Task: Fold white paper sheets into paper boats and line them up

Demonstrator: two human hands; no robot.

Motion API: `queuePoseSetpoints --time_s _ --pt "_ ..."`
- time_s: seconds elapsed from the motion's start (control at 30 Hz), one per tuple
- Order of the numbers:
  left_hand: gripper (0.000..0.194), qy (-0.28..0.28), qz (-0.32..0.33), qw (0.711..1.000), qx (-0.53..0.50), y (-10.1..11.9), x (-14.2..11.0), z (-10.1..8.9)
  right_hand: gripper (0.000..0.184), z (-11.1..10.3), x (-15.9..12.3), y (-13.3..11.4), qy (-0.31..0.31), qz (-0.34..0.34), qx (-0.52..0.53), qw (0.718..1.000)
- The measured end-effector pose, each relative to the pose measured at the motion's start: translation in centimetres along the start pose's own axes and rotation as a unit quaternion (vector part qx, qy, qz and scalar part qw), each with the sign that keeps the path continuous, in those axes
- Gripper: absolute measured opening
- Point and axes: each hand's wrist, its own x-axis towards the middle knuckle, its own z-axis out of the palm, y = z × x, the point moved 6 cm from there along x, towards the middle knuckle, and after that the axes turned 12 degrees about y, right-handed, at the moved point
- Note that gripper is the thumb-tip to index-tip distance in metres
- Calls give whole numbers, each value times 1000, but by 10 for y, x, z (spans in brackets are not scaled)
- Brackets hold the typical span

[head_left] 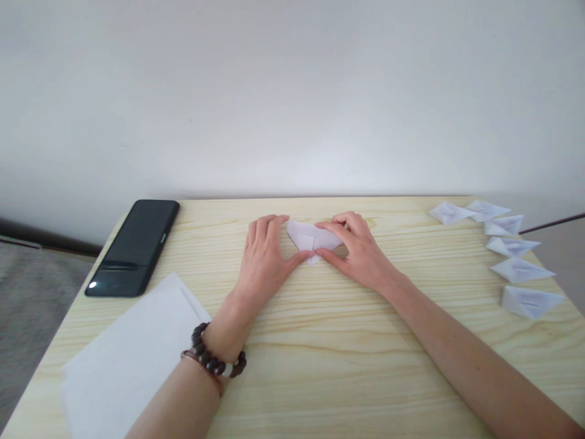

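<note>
Your left hand (pixel 265 253) and right hand (pixel 359 250) were both closed on one folded white paper (pixel 304 230), which sat low over the middle of the table, between them. Your left fingertips were at its ten o'clock corner and your left thumb pressed near six; your right thumb met that lower edge just beside it, with your right fingers along the edge near one to two. Whether the thumbs touched, you could not tell. On your left wrist you wore a dark beaded bracelet (pixel 208 358) with one pale bead. Taking the folded paper as the dial's centre, white sheets (pixel 132 353) lay at eight o'clock, partly behind your left forearm, and a black phone (pixel 132 247) lay face up at nine. Around three o'clock, six pointed paper shapes (pixel 512 246) stood in a curved row near the edge of the wood-grained table (pixel 338 366). At twelve rose the pale wall (pixel 292 110).
</note>
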Motion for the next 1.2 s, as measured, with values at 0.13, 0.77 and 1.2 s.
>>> queuePoseSetpoints --time_s 0.13,0.77,1.2 --pt "56 -23 -3 1000 -3 0 1 2 42 0 0 1 -1 5 3 1000" --pt "61 -18 15 1000 16 1 -1 2 47 1 -1 0 -3 -14 -20 1000" --pt "60 -22 18 999 21 3 -1 1 46 2 0 2 -13 10 -13 1000"
